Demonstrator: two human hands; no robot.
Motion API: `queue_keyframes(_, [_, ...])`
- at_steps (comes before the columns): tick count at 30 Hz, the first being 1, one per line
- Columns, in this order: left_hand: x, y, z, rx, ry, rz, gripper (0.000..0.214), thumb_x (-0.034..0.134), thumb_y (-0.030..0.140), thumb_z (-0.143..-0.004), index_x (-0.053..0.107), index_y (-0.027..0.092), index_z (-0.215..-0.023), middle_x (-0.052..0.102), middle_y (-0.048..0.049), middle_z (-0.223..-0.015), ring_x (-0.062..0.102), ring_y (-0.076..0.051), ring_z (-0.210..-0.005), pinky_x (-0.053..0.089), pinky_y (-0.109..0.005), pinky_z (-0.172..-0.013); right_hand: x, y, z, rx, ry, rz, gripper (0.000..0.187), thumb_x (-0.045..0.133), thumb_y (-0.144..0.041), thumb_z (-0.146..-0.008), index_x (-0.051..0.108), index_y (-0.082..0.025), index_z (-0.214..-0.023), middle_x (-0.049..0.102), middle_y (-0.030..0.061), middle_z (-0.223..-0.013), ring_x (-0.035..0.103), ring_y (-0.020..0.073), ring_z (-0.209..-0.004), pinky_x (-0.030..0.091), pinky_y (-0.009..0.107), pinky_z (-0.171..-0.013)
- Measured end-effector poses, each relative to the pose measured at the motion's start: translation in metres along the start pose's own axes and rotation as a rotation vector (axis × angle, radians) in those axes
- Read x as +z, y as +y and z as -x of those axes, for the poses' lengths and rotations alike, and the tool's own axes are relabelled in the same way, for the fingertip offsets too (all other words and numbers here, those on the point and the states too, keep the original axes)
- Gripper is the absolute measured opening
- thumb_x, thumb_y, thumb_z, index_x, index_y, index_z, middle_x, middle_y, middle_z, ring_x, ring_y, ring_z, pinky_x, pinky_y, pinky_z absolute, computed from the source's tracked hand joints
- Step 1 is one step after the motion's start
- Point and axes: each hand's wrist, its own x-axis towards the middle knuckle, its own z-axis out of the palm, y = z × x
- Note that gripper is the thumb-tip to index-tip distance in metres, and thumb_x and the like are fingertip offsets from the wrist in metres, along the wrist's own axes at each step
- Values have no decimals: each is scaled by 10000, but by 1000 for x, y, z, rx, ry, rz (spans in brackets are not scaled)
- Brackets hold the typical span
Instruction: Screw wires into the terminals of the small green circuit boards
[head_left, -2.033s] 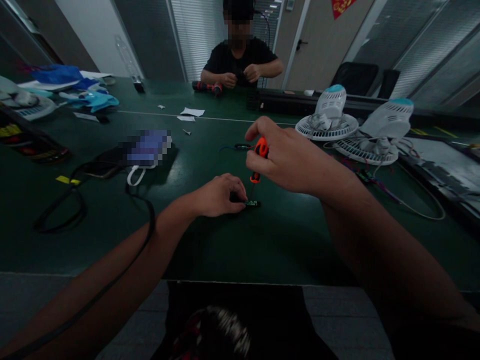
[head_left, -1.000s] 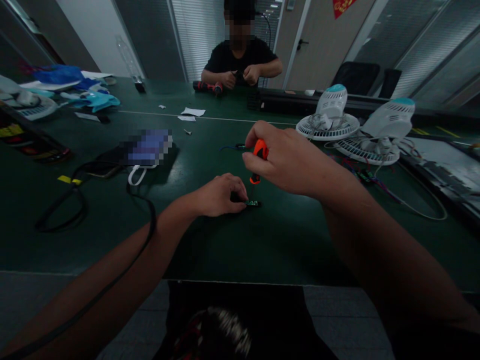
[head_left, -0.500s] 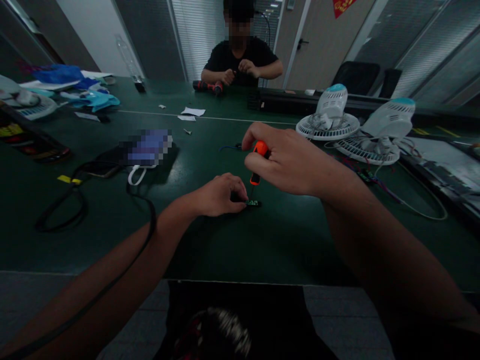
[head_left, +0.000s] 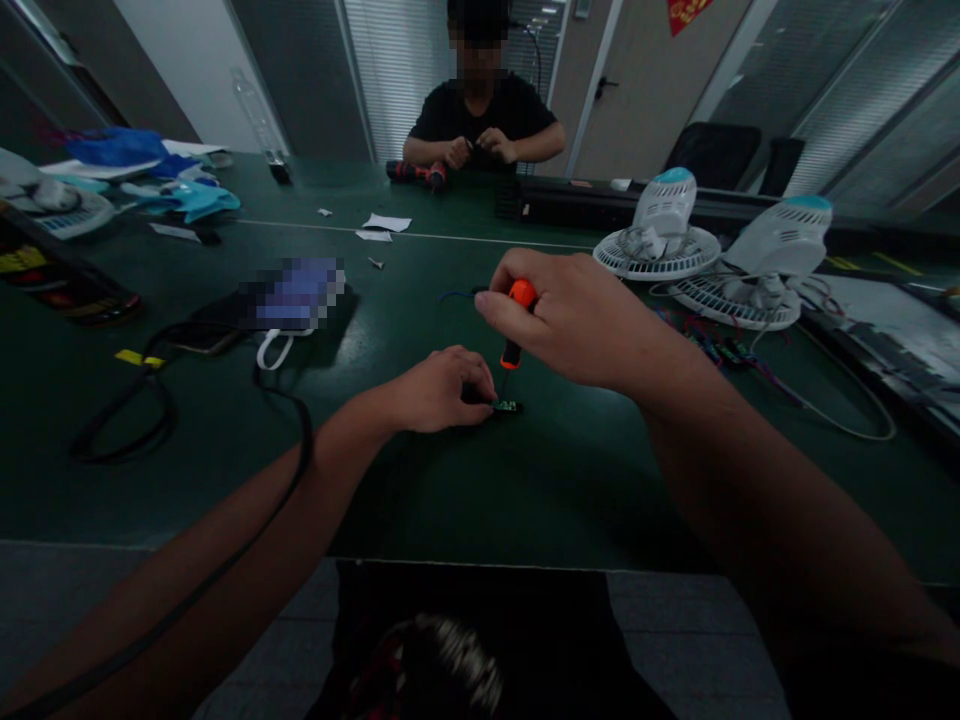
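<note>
A small green circuit board point(head_left: 510, 406) lies on the dark green table point(head_left: 450, 500) in front of me. My left hand point(head_left: 444, 390) pinches its left end between thumb and fingers, and part of the board is hidden there. Wrapped round an orange and black screwdriver point(head_left: 511, 352) is my right hand point(head_left: 551, 315). The screwdriver stands nearly upright, its thin shaft running down to the board. The tip is too small to make out exactly.
White fan parts point(head_left: 656, 250) and loose wires lie to the right. A phone point(head_left: 296, 295) and black cable point(head_left: 304, 430) are at left. Across the table a person point(head_left: 480, 120) works near a red and black power drill point(head_left: 416, 175). Paper scraps point(head_left: 386, 222) lie mid-table.
My right hand has turned a little on the screwdriver handle, its thumb now reaching further left. My left hand and the circuit board stay in place. The person opposite has brought their hands closer together.
</note>
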Motion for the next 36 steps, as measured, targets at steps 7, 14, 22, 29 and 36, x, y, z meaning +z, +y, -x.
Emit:
queue_keyframes(7, [0, -1, 0, -7, -5, -7, 109, 708, 256, -824, 780, 200, -883, 757, -39, -1017, 658, -225, -1061, 487, -376, -998, 1, 3, 0, -22, 19, 8, 305, 511, -328, -956, 697, -156, -1126, 712, 79, -908, 622, 225, -809, 415, 347, -765])
queue_keyframes(14, [1, -3, 0, 20, 2, 10, 148, 688, 295, -820, 780, 195, -878, 747, -39, -1004, 661, -220, -1039, 484, -379, -988, -2, 2, 1, -31, -10, 6, 322, 531, -314, -936, 687, -155, -1168, 702, 63, -917, 606, 201, -787, 410, 335, -763])
queue_keyframes(22, [2, -4, -1, 13, 13, 16, 138, 702, 288, -817, 779, 195, -884, 746, -43, -995, 661, -222, -1032, 498, -374, -967, -4, 3, 2, -41, -29, -4, 342, 548, -288, -897, 675, -161, -1187, 711, 60, -946, 591, 192, -776, 389, 323, -730])
queue_keyframes(29, [2, -3, -1, 14, 4, 22, 134, 702, 273, -820, 778, 183, -885, 749, -53, -1018, 666, -222, -1027, 502, -378, -972, -6, 0, 2, -18, -46, -21, 334, 540, -269, -886, 673, -148, -1168, 715, 80, -970, 598, 204, -790, 380, 336, -723])
queue_keyframes(36, [1, -1, -1, 1, 7, 17, 115, 703, 262, -808, 782, 199, -863, 758, -44, -1007, 663, -228, -1027, 498, -397, -995, -5, 0, 3, -38, -34, -76, 236, 508, -276, -913, 697, -187, -1024, 722, 55, -928, 593, 196, -792, 376, 323, -718])
